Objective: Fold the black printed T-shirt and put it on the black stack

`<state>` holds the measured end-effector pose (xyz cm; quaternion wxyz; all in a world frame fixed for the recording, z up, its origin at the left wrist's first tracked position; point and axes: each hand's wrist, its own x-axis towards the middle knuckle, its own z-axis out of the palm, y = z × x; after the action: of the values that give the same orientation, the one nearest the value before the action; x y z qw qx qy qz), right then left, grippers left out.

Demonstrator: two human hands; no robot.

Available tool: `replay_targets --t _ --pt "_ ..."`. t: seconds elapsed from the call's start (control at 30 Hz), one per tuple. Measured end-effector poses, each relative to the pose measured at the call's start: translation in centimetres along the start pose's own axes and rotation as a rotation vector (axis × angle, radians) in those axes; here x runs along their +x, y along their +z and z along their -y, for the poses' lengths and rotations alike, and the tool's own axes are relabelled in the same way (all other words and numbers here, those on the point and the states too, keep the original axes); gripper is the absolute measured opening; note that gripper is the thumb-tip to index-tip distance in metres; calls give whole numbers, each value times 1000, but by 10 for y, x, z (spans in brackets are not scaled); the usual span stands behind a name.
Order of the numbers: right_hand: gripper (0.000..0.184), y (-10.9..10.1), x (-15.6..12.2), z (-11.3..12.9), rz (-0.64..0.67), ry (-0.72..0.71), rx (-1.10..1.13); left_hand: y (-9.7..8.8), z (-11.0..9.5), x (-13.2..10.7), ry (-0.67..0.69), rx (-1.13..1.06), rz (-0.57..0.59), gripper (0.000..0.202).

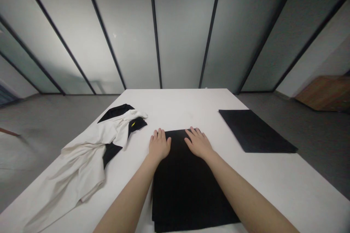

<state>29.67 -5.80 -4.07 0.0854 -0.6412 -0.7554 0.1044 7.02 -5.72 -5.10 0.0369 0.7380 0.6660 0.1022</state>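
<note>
A folded black cloth [186, 185] lies flat on the white table in front of me, its layers showing at the near edge. My left hand [160, 145] rests flat on its far left corner, fingers stretched forward. On the far right corner lies my right hand [199, 142], palm down with the fingers apart. Neither hand grips anything. Parts of the cloth's far corners are hidden under the hands.
To the left, a crumpled white garment [84, 164] lies over black fabric [117, 111] with a small yellow mark. A flat black rectangular piece [257, 131] lies by the right edge of the white table [177, 105]. Frosted panels [180, 29] stand behind it.
</note>
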Motion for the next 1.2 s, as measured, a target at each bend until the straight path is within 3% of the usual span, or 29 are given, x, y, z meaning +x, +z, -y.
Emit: replay_targets --t 0.13,0.3,0.47,0.6,0.67,0.73,0.83,0.9,1.07,1.2 --pt "66 0 7 -19 -5 132 6 -6 28 6 -130 -19 3 60" --pt "71 0 13 -39 -63 286 40 -10 46 12 -109 -121 -93 39" --pt "49 1 17 -49 -178 245 156 -13 49 18 -52 -229 -149 16" --pt "26 2 18 -56 -248 106 485 -14 51 19 -1 -529 -148 6" --pt "25 3 18 -57 -258 54 761 -15 50 19 -7 -768 -160 11" --pt "36 3 18 -56 -252 53 1047 -15 48 18 -42 -1044 -139 21" --pt "57 -2 17 -55 -207 131 1363 -19 47 18 -125 -1355 -52 38" --pt "56 -8 17 -57 -139 200 1511 -23 48 19 -190 -1471 10 42" --pt "42 -23 16 -60 59 271 1643 -32 55 22 -230 -1641 214 54" --pt "50 -22 15 -62 69 231 1600 -33 54 21 -194 -1592 247 58"
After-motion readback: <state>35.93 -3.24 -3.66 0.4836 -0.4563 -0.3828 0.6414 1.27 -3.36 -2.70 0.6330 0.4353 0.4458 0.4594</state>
